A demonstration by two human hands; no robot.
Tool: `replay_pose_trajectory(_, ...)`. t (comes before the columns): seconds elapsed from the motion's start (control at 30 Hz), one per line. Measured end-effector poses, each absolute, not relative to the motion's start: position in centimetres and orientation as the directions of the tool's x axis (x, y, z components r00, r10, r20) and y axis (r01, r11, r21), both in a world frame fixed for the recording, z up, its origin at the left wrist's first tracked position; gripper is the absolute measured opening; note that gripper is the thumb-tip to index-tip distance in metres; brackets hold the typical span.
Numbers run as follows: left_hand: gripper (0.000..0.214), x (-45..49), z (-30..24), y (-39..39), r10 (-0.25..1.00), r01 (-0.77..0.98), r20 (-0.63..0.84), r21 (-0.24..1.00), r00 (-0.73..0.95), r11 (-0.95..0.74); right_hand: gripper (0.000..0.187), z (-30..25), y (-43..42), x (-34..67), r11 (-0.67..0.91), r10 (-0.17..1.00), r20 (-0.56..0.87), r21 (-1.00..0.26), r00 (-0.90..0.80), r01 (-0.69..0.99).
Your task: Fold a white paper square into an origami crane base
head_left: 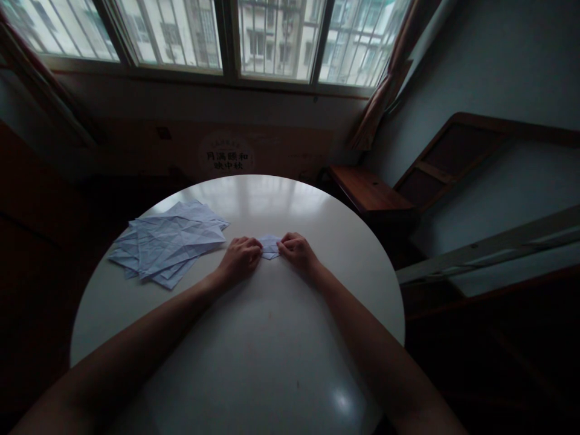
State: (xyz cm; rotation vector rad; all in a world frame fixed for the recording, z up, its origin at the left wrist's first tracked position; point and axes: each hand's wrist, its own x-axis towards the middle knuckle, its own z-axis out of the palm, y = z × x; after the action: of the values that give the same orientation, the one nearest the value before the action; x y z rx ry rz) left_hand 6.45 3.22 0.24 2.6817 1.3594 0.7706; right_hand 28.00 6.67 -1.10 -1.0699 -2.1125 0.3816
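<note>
A small folded piece of pale paper (270,246) lies on the round white table (254,338), near its middle. My left hand (240,258) has its fingers curled and pinches the paper's left edge. From the other side my right hand (296,250) pinches the right edge, fingers closed on it. Both hands rest on the tabletop with the paper between them. Most of the paper is covered by the fingers.
A loose pile of creased pale sheets (168,243) lies on the table's left part. Behind the table are a window wall and a cardboard box with printed characters (226,158). A wooden bench or low table (369,193) stands at the right, near slanted wooden frames.
</note>
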Motion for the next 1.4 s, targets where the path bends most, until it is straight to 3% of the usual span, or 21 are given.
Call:
replay_pose_trajectory(0.3, 0.025, 6.41, -0.09, 3.37, 0.730, 0.715, 0.401, 0.222, 0.553, -0.663, 0.028, -0.90, 6.33, 28.10, 0.647, 0.763, 0.444, -0.525, -0.470, 0.553)
replay_pose_trajectory(0.63, 0.017, 6.42, 0.03, 3.30, 0.765, 0.752, 0.407, 0.237, 0.498, -0.616, 0.031, -1.32, 6.81, 27.93, 0.625, 0.780, 0.443, -0.525, -0.442, 0.578)
replay_pose_trajectory(0.87, 0.019, 6.38, -0.18, 3.41, 0.769, 0.765, 0.413, 0.220, 0.489, -0.605, 0.032, -1.20, 6.64, 27.99, 0.611, 0.792, 0.442, -0.558, -0.421, 0.562)
replay_pose_trajectory(1.4, 0.029, 6.31, -0.16, 3.43, 0.739, 0.734, 0.401, 0.204, 0.541, -0.648, 0.025, -0.67, 6.13, 28.00, 0.651, 0.760, 0.431, -0.506, -0.487, 0.566)
